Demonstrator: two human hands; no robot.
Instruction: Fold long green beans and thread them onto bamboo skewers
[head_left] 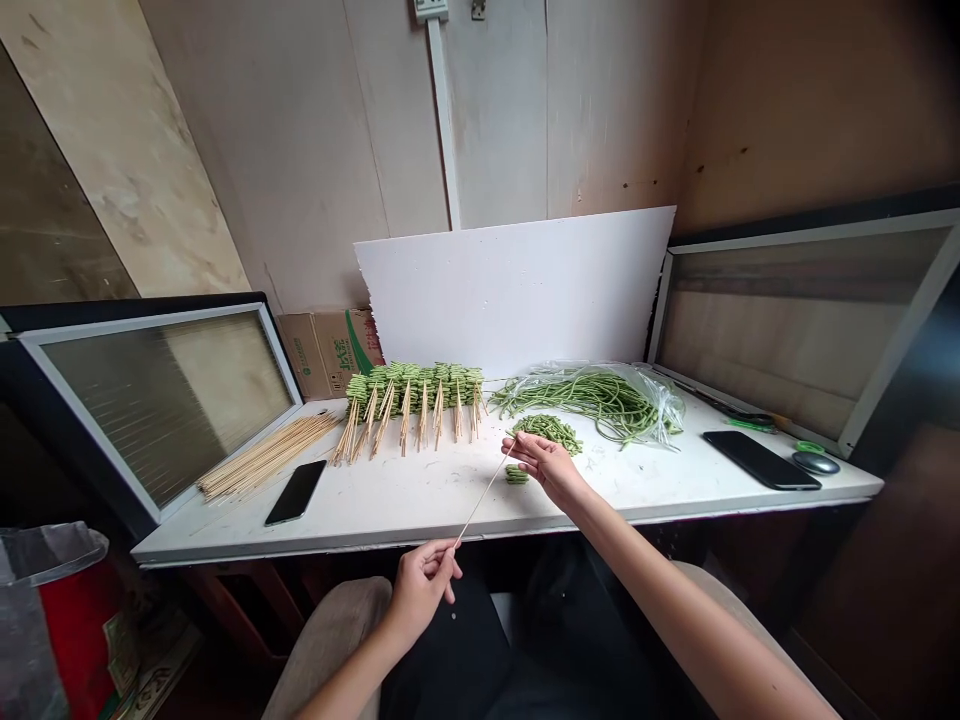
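My left hand is closed on the lower end of a thin wooden skewer, in front of the table's edge. The fingers of my right hand pinch the skewer's upper end over the table. Just under my right hand lies a small row of cut green bean pieces. A heap of cut beans sits behind that hand. Further left, stacked skewers of green beans lie with their bare sticks pointing toward me.
Long beans lie in clear plastic at the back. Loose skewers and a phone are at left; a black device and a mouse at right. A white board stands behind.
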